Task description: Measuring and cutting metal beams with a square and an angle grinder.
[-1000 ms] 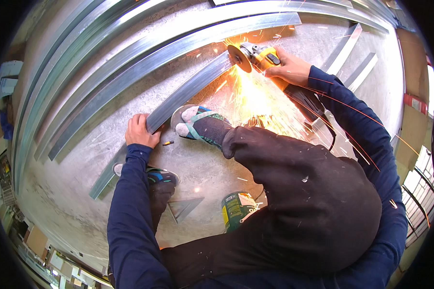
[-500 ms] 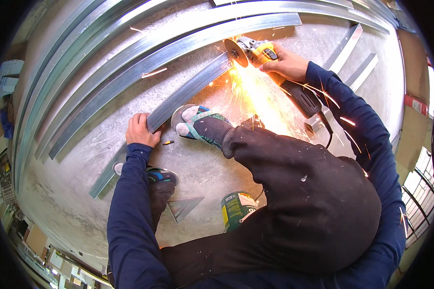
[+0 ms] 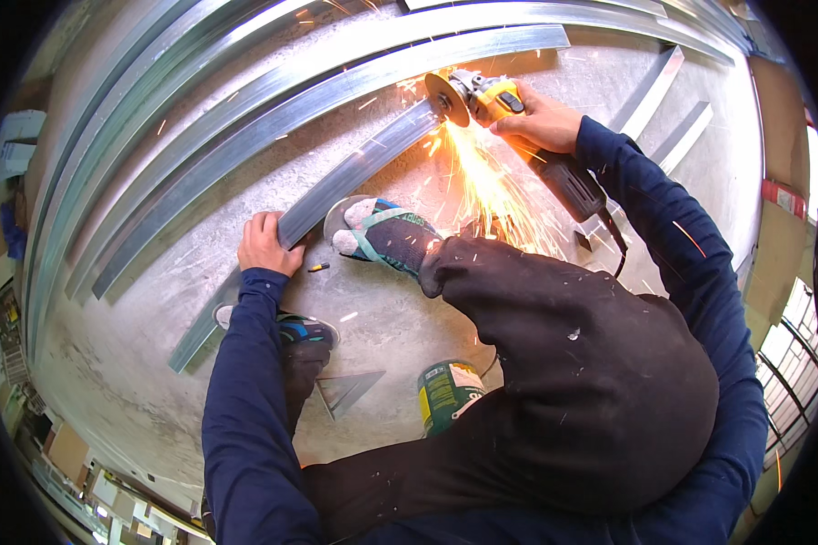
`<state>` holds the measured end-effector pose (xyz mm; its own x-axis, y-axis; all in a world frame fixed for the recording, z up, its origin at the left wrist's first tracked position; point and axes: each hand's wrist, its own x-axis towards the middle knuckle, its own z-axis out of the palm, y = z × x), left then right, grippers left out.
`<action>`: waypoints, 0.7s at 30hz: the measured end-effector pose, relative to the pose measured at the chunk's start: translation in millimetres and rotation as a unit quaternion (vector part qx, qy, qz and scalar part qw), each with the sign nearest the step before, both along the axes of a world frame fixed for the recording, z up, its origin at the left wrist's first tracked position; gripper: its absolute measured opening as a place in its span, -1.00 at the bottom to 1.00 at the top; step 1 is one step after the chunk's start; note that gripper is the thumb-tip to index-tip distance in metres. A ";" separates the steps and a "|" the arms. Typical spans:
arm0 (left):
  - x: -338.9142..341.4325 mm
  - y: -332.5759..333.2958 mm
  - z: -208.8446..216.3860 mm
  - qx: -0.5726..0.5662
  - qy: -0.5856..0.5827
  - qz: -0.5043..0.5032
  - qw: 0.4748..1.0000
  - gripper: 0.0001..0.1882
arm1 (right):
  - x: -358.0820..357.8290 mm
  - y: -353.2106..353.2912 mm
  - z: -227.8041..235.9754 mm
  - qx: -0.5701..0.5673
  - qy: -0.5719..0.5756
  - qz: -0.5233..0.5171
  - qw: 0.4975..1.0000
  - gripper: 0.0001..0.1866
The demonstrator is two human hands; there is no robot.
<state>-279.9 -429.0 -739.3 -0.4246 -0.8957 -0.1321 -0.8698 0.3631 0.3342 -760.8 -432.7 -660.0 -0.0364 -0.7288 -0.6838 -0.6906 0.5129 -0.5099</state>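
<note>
My right hand (image 3: 543, 120) is closed round the yellow and black angle grinder (image 3: 500, 98). Its round disc (image 3: 447, 100) meets the far end of a grey square metal tube (image 3: 359, 173), and sparks fan down from there toward my raised leg. My left hand (image 3: 271, 243) grips the near end of that tube, fingers over its side; the thumb area is partly hidden. Beneath this hand another length of metal (image 3: 204, 322) runs toward the lower left. My sandalled foot (image 3: 373, 232) is beside the tube, close to its near end.
Several long metal bars (image 3: 336, 95) lie along the far side, with short pieces (image 3: 686, 136) at the right. A green can (image 3: 447, 395), a triangular set square (image 3: 347, 392) and a small yellow and black item (image 3: 318, 267) rest on the concrete floor. The grinder's cord (image 3: 620, 245) hangs near my right arm.
The spark stream has narrowed and dimmed, with more sparks scattered over the far bars. The grinder has barely shifted at the tube's end. Both hands keep their hold.
</note>
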 end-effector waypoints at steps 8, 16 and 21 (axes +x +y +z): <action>5.8 -0.8 -0.8 0.017 0.016 -0.011 1.000 -0.39 | 3.7 -2.1 11.3 -0.037 -0.001 0.000 0.999 -0.08; 17.7 9.2 -12.8 -0.005 -0.007 -0.028 1.000 -0.04 | -2.2 18.2 32.8 -0.055 -0.030 -0.026 0.998 -0.11; 9.0 22.2 -9.2 -0.109 0.002 -0.058 0.992 0.03 | -5.2 27.8 36.5 -0.040 -0.027 -0.033 0.998 -0.15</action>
